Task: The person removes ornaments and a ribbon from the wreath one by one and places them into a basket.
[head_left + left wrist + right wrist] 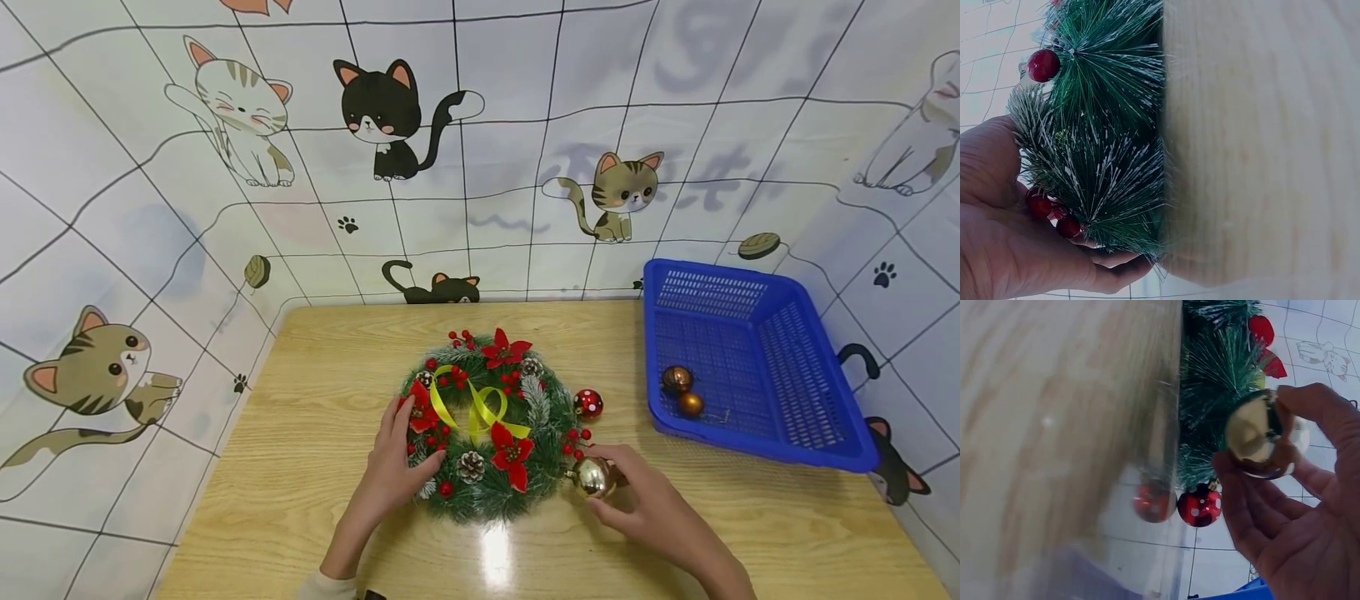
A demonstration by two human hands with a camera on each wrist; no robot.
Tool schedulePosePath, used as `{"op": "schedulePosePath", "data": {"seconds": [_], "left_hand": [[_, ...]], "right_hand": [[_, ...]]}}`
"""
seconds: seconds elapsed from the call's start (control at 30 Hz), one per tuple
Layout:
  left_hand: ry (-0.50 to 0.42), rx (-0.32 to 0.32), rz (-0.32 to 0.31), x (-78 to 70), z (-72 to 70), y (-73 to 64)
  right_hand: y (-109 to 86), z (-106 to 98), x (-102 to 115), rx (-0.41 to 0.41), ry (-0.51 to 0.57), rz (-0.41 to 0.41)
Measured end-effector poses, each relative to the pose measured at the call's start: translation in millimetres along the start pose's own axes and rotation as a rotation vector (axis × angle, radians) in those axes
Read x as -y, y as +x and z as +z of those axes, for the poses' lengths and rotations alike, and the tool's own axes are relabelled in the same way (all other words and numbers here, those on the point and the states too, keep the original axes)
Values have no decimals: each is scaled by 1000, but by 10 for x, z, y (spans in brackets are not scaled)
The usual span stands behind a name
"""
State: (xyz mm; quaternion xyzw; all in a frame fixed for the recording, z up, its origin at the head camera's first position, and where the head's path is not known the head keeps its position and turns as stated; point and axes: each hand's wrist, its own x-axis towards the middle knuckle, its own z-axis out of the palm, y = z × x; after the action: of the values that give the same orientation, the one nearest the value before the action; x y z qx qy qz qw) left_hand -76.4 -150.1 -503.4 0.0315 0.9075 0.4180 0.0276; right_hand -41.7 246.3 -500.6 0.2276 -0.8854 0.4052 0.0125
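A green wreath [480,492] lies on the table, dressed with red poinsettias, berries, pinecones and a loose yellow ribbon [487,408]. My left hand [393,467] grips its left side; in the left wrist view thumb and fingers curl round the needles [1097,162] and berries. My right hand [637,500] pinches a shiny gold Christmas ball [592,477] at the wreath's lower right edge, its cap toward the needles. A red ball with white dots [588,404] sits against the wreath's right side, also visible below the gold ball in the right wrist view.
A blue plastic basket [757,446] stands at the right of the table, with two copper-coloured balls [678,380] in its near left corner. Walls printed with cats [382,117] enclose the back and sides of the wooden table [315,400].
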Motion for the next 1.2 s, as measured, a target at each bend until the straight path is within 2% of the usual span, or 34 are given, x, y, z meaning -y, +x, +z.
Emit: {"op": "schedulePosePath", "data": {"seconds": [0.2, 0.47, 0.63, 0.87, 1.03, 1.2], "left_hand": [[3, 4, -1, 2, -2, 6], [10, 5, 3, 29, -19, 51], [11, 7, 15, 33, -31, 67], [7, 43, 57, 48, -38, 123], [11, 78, 86, 119, -58, 181], [15, 94, 86, 177, -93, 171]], "right_hand": [[8, -60, 18, -84, 14, -60], [91, -130, 33, -165, -5, -87], [125, -203, 50, -191, 19, -92], [163, -403, 55, -244, 81, -52], [219, -535, -7, -290, 46, -67], [275, -607, -80, -306, 31, -72]]}}
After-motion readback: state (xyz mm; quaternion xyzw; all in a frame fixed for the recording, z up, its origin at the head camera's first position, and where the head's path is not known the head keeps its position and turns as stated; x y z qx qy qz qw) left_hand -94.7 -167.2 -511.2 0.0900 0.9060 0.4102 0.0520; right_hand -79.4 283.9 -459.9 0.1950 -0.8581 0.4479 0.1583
